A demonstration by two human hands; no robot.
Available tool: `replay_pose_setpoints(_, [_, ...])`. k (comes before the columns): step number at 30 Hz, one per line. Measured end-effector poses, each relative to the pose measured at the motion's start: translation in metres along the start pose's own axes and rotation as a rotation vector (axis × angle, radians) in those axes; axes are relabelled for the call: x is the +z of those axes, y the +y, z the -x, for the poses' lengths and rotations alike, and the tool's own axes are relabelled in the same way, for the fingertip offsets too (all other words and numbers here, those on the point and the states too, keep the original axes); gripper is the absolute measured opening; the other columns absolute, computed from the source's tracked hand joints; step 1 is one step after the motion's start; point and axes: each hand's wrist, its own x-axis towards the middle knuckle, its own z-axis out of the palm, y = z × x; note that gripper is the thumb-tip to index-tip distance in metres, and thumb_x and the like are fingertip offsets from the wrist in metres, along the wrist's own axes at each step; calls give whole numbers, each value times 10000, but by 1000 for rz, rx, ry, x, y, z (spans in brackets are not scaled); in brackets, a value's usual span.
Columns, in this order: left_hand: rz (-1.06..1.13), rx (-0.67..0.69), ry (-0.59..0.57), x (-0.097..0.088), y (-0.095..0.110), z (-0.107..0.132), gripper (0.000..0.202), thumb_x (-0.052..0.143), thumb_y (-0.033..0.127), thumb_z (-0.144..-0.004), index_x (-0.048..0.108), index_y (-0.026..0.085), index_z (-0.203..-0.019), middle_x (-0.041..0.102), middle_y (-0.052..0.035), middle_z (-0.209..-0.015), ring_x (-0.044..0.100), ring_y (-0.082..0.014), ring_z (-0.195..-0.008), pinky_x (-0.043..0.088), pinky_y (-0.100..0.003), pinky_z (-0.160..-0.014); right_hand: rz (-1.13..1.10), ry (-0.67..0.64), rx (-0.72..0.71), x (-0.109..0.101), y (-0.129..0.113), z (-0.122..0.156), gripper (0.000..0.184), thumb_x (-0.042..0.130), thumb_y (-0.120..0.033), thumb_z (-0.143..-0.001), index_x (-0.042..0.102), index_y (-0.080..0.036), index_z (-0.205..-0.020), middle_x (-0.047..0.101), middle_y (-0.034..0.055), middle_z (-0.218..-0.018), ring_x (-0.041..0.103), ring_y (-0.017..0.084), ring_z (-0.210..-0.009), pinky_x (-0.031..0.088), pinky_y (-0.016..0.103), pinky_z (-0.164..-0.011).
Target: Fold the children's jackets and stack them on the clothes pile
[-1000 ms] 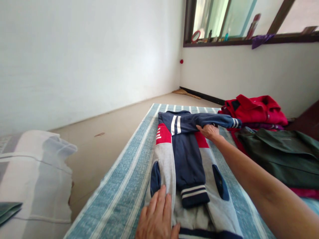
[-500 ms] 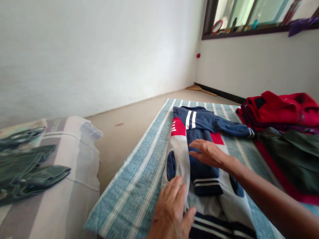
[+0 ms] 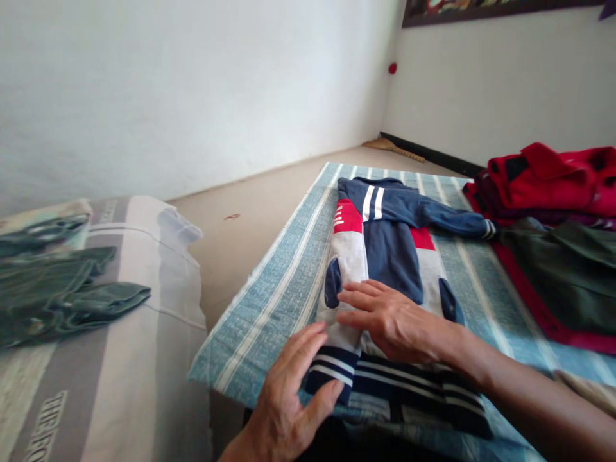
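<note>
Fingers of the right hand (image 3: pixel 392 317) lie flat and slightly spread, pointing toward the left of the frame, pressing on the lower part of a child's navy, grey and red zip jacket with white stripes (image 3: pixel 392 253). They grip nothing. The left hand (image 3: pixel 283 401), at bottom centre, is also open: its fingers are straight and close together and its thumb is spread wide. The jacket's navy hem band with white stripes (image 3: pixel 332 372) sits in the gap between thumb and fingers, touched but not pinched.

The jacket lies folded lengthwise in the middle of the frame on a blue and white striped woven mat (image 3: pixel 283 282), with one sleeve stretched toward the right.

Three short white bars (image 3: pixel 339 215) mark the jacket's red panel; they form no readable word. At lower left, a grey and white striped pillow (image 3: pixel 144 321) carries printed grey capitals (image 3: pixel 45 417), too cropped and blurred to read. Dark green clothes (image 3: pixel 58 295) rest on it. At upper right is a pile of red garments (image 3: pixel 553 176), with a dark green garment (image 3: pixel 568 276) just below.

Half a second earlier the right hand hovered higher, above the folded sleeve cuff, which it now covers. The left hand has slid from the grey side panel down to the hem.
</note>
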Motion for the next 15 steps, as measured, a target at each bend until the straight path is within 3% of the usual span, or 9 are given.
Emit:
replay_pose_setpoints(3, [-16,79,-53,4,-2,7,592,614,346,-863,430,141,-1388,561,-161,-1355,543,-290,-1247,485,-432,-1028,-5,-62,-25,0,-12,8,316,537,-107,-857,572,-193,-1160,571,106,-1247,459,256,-1224,388,455,-1005])
replay_pose_setpoints(7, [-69,101,-94,11,-3,17,696,627,271,-839,338,133,-1457,497,-178,-1416,489,-315,-1297,464,-465,-1043,22,3,5,13,-10,13,165,440,-133,-951,602,-167,-953,619,98,-1035,537,214,-1023,428,407,-928])
replay_pose_setpoints(10, [-106,67,-53,18,-2,22,680,590,247,-876,296,137,-1480,500,-178,-1410,490,-303,-1298,460,-461,-1049,3,47,20,20,-6,14,201,419,-106,-951,588,-164,-859,618,92,-997,549,197,-963,443,372,-887])
replay_pose_setpoints(15, [-137,-20,39,32,5,22,676,535,252,-915,226,150,-1507,504,-178,-1403,508,-291,-1281,465,-448,-1047,-87,112,30,16,-4,12,184,428,-80,-925,591,-160,-896,619,98,-1006,557,192,-953,459,351,-850])
